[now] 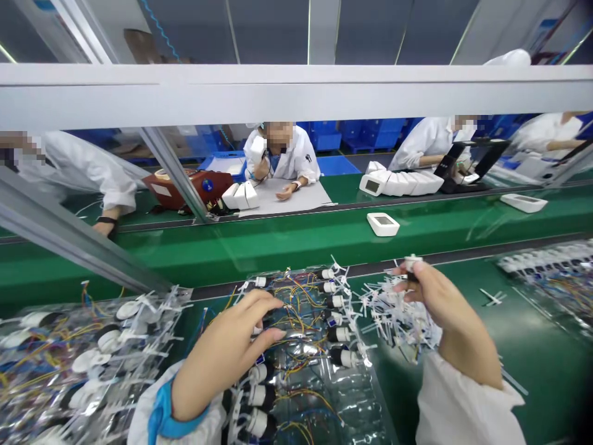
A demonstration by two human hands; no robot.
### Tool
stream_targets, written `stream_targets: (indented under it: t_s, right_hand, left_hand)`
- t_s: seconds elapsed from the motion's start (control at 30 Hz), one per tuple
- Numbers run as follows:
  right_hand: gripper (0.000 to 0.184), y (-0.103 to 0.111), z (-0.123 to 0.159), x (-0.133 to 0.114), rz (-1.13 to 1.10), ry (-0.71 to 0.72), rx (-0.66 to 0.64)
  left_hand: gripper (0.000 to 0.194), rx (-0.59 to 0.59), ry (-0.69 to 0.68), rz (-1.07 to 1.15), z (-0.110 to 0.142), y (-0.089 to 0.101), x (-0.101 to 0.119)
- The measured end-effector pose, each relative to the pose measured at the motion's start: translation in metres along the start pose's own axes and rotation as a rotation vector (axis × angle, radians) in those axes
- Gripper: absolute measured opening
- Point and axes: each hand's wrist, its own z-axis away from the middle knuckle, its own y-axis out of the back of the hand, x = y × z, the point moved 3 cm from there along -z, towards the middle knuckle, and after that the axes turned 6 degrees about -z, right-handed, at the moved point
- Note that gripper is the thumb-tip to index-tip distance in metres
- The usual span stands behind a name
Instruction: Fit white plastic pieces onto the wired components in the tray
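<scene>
My left hand (229, 352) reaches into a clear plastic tray (324, 402) of small cylindrical parts with coloured wires (338, 337), its fingers pinched together on something among the wires that I cannot make out. My right hand (445, 312) is raised to the right of the tray, with its fingers closed round a small white-capped cylindrical part (411, 266). Under that hand lies a heap of white plastic offcuts (393, 312) on the green table. Both arms wear white sleeves.
Another clear tray of wired parts (78, 358) lies at the left, and one more (551, 266) at the far right. A green conveyor (287, 238) carries white devices (382, 224). Beyond it sit people in white coats. A metal frame bar (296, 93) crosses overhead.
</scene>
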Motion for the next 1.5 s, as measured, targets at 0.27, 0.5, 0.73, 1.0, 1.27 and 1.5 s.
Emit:
stream_targets:
  t_s: [0.27,0.5,0.73,1.0,1.27,1.5]
  right_hand:
    - [0.034,0.04,-0.036,0.048,0.166,-0.307,0.107]
    - [0.035,0.03,-0.035,0.046,0.203,-0.309,0.016]
    - [0.039,0.035,-0.009,0.018,0.332,-0.108,0.013]
    - [0.049,-0.015,0.037,-0.034,0.02,0.339,-0.32]
    - [0.042,-0.129,0.078,-0.036,-0.534,0.262,-0.718]
    - [0.047,-0.145,0.088,-0.031,-0.722,0.21,-0.784]
  left_hand:
    - [0.027,-0.103,-0.029,-0.008,-0.006,-0.012,0.0]
    - [0.028,-0.16,0.02,-0.035,-0.007,-0.012,0.002]
    - [0.027,-0.166,-0.01,-0.038,-0.007,-0.013,0.001]
    - [0.021,0.005,-0.234,-0.01,-0.011,-0.016,0.022]
    - [0.036,0.292,-0.327,0.065,-0.01,-0.021,0.053]
    - [0.018,0.235,-0.324,0.059,-0.016,-0.031,0.057]
